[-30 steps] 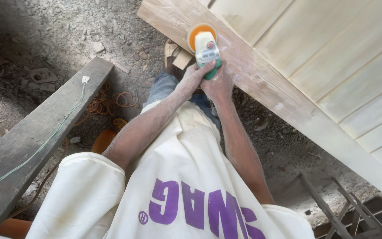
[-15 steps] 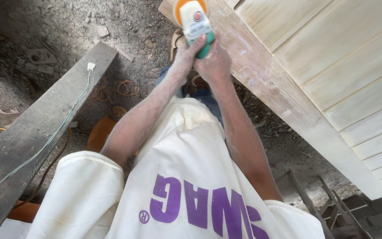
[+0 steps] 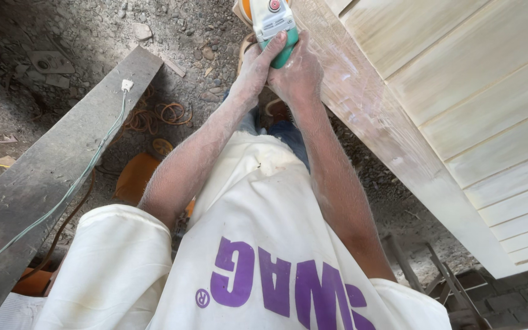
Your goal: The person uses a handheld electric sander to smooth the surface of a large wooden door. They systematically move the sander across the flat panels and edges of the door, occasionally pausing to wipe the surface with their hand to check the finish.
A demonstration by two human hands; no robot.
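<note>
Both hands wrapped tight round the sander [image 3: 273, 27]: left hand [image 3: 253, 67] and right hand [image 3: 299, 74] on its green grip. Sander sits on the door's [image 3: 362, 104] near edge rail, long axis pointing away from the person.

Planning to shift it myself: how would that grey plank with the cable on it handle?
The grey plank looks thick and long, so probably stiff and heavy. Its rough face should not slip. The cable lying along it would likely drag or snag.

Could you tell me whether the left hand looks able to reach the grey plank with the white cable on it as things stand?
Probably yes: the left hand grips the sander, but nothing stands between it and the plank.
</note>
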